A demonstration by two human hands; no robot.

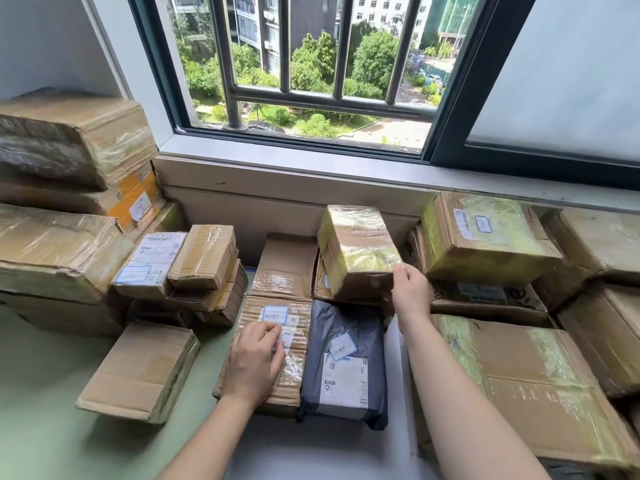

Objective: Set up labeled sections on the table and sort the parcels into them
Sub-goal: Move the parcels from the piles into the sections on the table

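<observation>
2 hands work: near, the left hand (254, 362) rests loose-fingered on a labelled parcel (298, 341) in the middle of the desk (41, 410); farther, by its window edge, the right hand (410, 292) pinches the corner of a taped box (356, 247), so a fuller grip underneath seems wise

A taped cardboard parcel (358, 251) sits tilted atop a brown box (321, 284), behind a flat grey mailer (344, 362).

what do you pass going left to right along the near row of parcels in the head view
plain box → labelled box under the left hand → grey mailer → large box. Left out: the right hand, gripping a small box farther back.
</observation>
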